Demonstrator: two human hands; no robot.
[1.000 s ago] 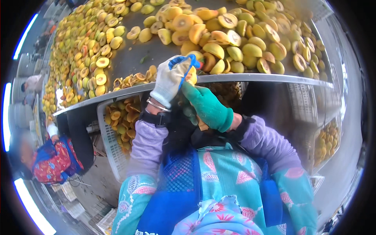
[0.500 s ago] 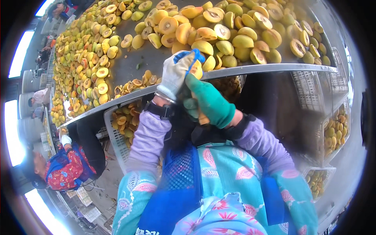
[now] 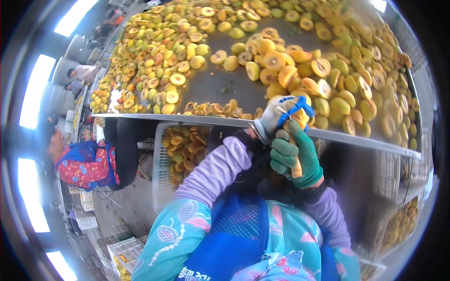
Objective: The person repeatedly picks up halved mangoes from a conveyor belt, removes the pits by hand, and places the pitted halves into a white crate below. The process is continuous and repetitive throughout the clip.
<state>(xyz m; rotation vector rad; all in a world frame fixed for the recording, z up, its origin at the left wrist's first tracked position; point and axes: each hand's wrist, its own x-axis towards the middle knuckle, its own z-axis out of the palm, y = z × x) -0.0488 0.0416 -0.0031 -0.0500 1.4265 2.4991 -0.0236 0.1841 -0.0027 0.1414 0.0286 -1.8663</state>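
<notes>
At the metal table's near edge, my left hand (image 3: 274, 117), in a white glove with blue fingertips, is closed around a yellow halved fruit (image 3: 301, 118), peach- or apricot-like. My right hand (image 3: 304, 157) wears a green glove. Its fingers wrap a tool with a pale wooden handle (image 3: 296, 171), whose end sticks out below the fist. The tool's working end is hidden between my hands, against the fruit. Just beyond them lies a heap of halved fruit (image 3: 323, 68), several with brown hollows or pits facing up.
The metal table (image 3: 201, 89) carries more fruit halves at the left and small scraps along its rim. Below, a white plastic crate (image 3: 161, 187) holds fruit pieces. Another person (image 3: 86, 161) in a red patterned top sits at the left. More crates (image 3: 386, 175) stand under the table at right.
The view has swung, so the table edge lies flatter and my hands appear farther right and lower. Both hands stay together, still holding the fruit and tool.
</notes>
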